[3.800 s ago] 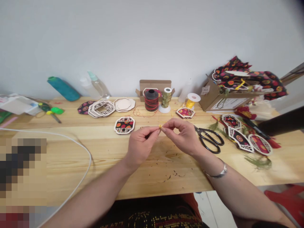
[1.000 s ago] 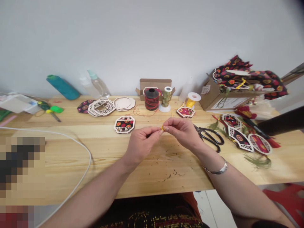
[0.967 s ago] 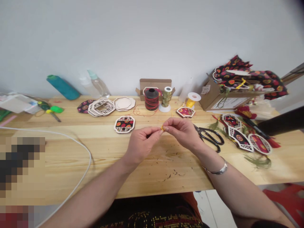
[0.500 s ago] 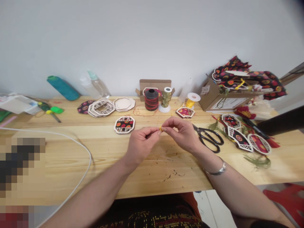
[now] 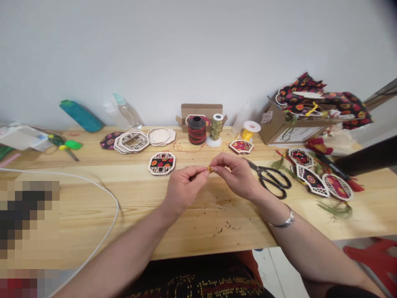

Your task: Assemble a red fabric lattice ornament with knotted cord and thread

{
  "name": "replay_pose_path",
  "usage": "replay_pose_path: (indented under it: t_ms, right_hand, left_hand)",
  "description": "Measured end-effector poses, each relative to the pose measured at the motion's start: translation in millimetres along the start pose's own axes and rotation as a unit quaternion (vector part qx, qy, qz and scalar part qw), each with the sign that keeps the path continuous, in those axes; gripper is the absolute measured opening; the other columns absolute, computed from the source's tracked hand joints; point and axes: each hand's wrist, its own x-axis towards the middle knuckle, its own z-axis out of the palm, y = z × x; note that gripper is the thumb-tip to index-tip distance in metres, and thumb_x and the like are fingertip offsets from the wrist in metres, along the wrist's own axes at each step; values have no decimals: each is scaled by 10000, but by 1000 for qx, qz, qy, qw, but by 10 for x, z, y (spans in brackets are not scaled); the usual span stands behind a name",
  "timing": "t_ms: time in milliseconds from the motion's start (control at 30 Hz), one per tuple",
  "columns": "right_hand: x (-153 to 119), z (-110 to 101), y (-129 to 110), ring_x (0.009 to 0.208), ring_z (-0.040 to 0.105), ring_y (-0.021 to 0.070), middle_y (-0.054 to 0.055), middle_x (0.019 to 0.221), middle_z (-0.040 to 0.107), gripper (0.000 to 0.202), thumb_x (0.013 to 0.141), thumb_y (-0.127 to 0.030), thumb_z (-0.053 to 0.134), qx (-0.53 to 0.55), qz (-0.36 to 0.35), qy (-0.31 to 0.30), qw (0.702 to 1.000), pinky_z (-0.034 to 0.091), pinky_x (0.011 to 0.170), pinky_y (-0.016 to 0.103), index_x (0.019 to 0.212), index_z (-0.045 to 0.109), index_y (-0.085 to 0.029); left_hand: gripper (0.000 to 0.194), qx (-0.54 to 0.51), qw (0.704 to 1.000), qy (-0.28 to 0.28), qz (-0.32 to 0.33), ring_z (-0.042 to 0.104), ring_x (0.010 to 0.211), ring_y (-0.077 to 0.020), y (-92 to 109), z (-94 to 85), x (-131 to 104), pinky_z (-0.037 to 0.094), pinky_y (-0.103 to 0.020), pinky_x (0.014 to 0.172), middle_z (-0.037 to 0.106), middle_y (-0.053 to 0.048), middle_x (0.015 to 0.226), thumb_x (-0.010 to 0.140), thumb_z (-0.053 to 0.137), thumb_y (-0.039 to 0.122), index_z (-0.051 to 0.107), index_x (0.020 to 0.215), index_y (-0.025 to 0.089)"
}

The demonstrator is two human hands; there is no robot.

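Note:
Over the middle of the wooden table, my left hand (image 5: 185, 186) pinches a small bit of yellow cord (image 5: 210, 169) between thumb and forefinger. From the other side my right hand (image 5: 237, 176) pinches the same cord, fingertips nearly touching the left ones. How the cord is looped is too small to tell. Black-handled scissors (image 5: 274, 180) lie just right of my right hand, their blades partly behind it. An octagonal patterned ornament (image 5: 161, 163) lies to the left of my hands. Behind them stands a spool of yellow cord (image 5: 248, 133), beside a fan-shaped ornament (image 5: 241, 146).
Red cord spool (image 5: 197, 134) and gold thread spool (image 5: 216, 130) stand at the back. Wooden frames (image 5: 134, 142) lie back left. A cardboard box (image 5: 279, 124) with patterned cloth stands back right, finished ornaments (image 5: 337, 186) before it. A white cable (image 5: 108, 192) curves across the left.
The whole view has shifted very slightly. My hands keep the same pinch, and the yellow cord between the fingertips looks a little more spread out.

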Motion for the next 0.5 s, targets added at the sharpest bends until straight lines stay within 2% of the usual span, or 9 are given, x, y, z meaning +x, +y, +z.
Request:
replay_pose_path:
  t_ms: [67, 200, 267, 500]
  right_hand:
    - [0, 6, 11, 669, 548, 105, 4, 728, 641, 90, 848, -146, 589, 5, 5, 0, 1000, 439, 620, 237, 774, 638, -164]
    - [0, 9, 32, 676, 541, 107, 3, 732, 631, 85, 857, -178, 583, 40, 32, -12, 999, 434, 631, 245, 789, 631, -162]
    - [1, -3, 41, 677, 538, 106, 1, 733, 627, 85, 859, -198, 582, 64, 47, -27, 996, 432, 635, 248, 799, 630, -162]
    - [18, -84, 68, 735, 576, 117, 14, 816, 660, 115, 835, -284, 636, 141, 96, -87, 981, 470, 695, 274, 864, 653, -174]
  left_hand:
    - [164, -24, 1000, -2, -12, 516, 575, -99, -3, -1, 2, 427, -216, 547, 689, -5, 645, 731, 695, 306, 793, 785, 185]
    - [160, -69, 996, -25, -45, 337, 452, -55, -11, -6, 10, 310, -198, 455, 503, 58, 465, 740, 692, 312, 785, 768, 184]
    - [160, -82, 995, -28, -51, 302, 445, -53, -13, -9, 16, 291, -203, 450, 455, 67, 444, 739, 692, 311, 782, 755, 181]
    - [163, -65, 997, -21, -46, 350, 449, -71, -6, -16, 22, 335, -227, 477, 505, 50, 457, 725, 695, 302, 788, 776, 179]
